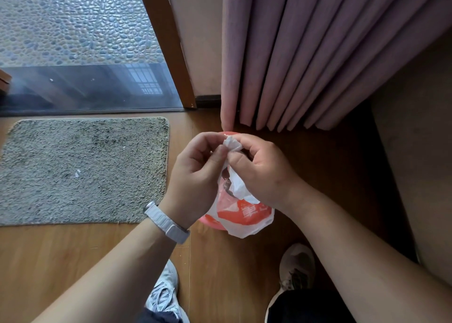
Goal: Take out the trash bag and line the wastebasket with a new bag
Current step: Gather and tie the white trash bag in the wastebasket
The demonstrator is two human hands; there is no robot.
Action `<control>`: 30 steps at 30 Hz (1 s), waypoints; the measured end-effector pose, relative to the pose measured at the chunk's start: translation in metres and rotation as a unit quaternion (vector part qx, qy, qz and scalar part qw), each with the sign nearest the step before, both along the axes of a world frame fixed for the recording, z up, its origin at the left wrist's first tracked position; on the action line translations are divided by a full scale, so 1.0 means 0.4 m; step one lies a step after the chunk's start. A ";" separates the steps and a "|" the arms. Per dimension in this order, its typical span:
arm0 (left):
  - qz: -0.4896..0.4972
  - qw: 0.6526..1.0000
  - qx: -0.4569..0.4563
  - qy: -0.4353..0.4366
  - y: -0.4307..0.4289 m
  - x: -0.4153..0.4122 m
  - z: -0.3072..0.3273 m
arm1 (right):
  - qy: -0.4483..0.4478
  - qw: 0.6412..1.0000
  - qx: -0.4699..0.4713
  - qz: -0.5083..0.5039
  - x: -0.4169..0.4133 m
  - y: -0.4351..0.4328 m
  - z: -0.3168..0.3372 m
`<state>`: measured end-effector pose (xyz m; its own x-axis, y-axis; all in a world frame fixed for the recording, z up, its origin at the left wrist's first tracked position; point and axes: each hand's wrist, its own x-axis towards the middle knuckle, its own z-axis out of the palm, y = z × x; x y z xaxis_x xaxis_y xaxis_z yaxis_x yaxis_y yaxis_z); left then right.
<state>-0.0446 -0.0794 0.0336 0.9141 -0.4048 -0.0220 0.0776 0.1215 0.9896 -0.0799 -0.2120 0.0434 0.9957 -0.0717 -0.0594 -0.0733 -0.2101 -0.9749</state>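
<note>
Trash bag [244,215], white plastic with orange print, hangs just below both hands, its twisted top gathered up between them. Fingers of the left hand [198,176] are pinched together on the white plastic at the top of the bag, thumb pressed against forefinger. Fingers of the right hand [261,173] are likewise closed on the same bunched plastic, a crumpled white end [232,143] sticking out above the right thumb, so the two hands touch one another around the knot. Beneath the bag and directly under the fingers sits the pink wastebasket [210,222], of which only slivers of rim show: one below the left wrist and one past the fingertips near the curtain; whether the bag's bottom is clear of it cannot be told. A white watch strap [166,222] circles the left wrist. To the left of the fingers a grey shaggy mat [80,171] lies on the wooden floor [49,261], and beyond it a glass door [85,87] gives onto pebbled paving. Ahead and to the right of the fingers hang pink curtains [318,53], their hems near the floor. Nearer the person than the hands, two sneakers [166,291] stand on the floor, one under each forearm
</note>
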 end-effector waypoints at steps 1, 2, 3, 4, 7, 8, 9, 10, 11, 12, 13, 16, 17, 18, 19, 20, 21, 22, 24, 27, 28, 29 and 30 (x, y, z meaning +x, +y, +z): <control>0.005 1.000 0.008 0.000 0.000 0.001 -0.003 | -0.007 1.000 -0.006 -0.003 0.000 0.000 -0.001; 0.009 1.000 0.016 0.001 0.000 0.002 -0.006 | -0.012 1.000 -0.012 -0.005 0.000 -0.001 -0.001; 0.010 1.000 0.019 0.005 0.001 0.003 -0.008 | -0.011 1.000 -0.018 -0.005 0.001 -0.002 -0.002; 0.010 1.000 0.016 0.014 0.002 0.003 -0.009 | -0.006 1.000 -0.026 -0.002 0.001 -0.003 -0.003; 0.017 0.998 0.020 0.058 0.006 0.009 -0.014 | 0.002 0.999 -0.036 0.005 0.001 -0.007 -0.007; 0.017 0.997 0.022 0.071 0.008 0.013 -0.016 | 0.001 1.000 -0.029 0.005 0.000 -0.007 -0.006; 0.016 0.996 0.023 0.080 0.009 0.015 -0.019 | 0.000 1.000 -0.019 0.006 0.000 -0.007 -0.006; 0.017 0.996 0.024 0.085 0.010 0.017 -0.021 | 0.001 1.000 -0.007 0.006 -0.001 -0.006 -0.006; 0.020 0.996 0.030 0.080 0.010 0.017 -0.023 | 0.002 1.000 0.003 0.004 -0.001 -0.005 -0.007; 0.023 0.997 0.044 0.061 0.011 0.017 -0.025 | 0.005 1.000 0.011 0.000 -0.001 -0.004 -0.007; 0.024 0.997 0.062 0.033 0.011 0.015 -0.027 | 0.008 1.000 0.014 -0.004 -0.001 -0.003 -0.008; 0.031 0.994 0.106 -0.011 0.008 0.012 -0.028 | 0.014 1.000 0.001 -0.012 -0.002 -0.004 -0.015; 0.034 0.992 0.117 -0.014 0.007 0.012 -0.027 | 0.013 1.000 -0.007 -0.014 -0.002 -0.005 -0.018; 0.037 0.991 0.128 -0.017 0.007 0.013 -0.026 | 0.011 1.000 -0.015 -0.016 -0.002 -0.005 -0.020; 0.038 0.990 0.137 -0.022 0.008 0.013 -0.025 | 0.007 1.000 -0.022 -0.020 -0.001 -0.005 -0.022; 0.038 0.988 0.146 -0.033 0.009 0.013 -0.023 | 0.001 0.999 -0.026 -0.026 0.000 -0.004 -0.025; 0.039 0.986 0.156 -0.048 0.011 0.012 -0.021 | -0.006 0.999 -0.030 -0.036 0.002 -0.003 -0.028; 0.042 0.984 0.162 -0.063 0.013 0.010 -0.017 | -0.011 0.998 -0.032 -0.047 0.005 -0.001 -0.029; 0.048 0.984 0.155 -0.073 0.016 0.008 -0.010 | -0.014 0.997 -0.033 -0.064 0.012 0.003 -0.028; 0.054 0.989 0.125 -0.055 0.019 0.009 -0.005 | -0.017 0.996 -0.049 -0.071 0.017 0.008 -0.027; 0.054 0.990 0.116 -0.050 0.019 0.009 -0.005 | -0.016 0.996 -0.054 -0.073 0.017 0.008 -0.028; 0.055 0.992 0.104 -0.042 0.018 0.011 -0.006 | -0.014 0.995 -0.056 -0.080 0.017 0.006 -0.030; 0.059 0.994 0.090 -0.034 0.016 0.013 -0.008 | -0.013 0.994 -0.055 -0.091 0.017 0.000 -0.032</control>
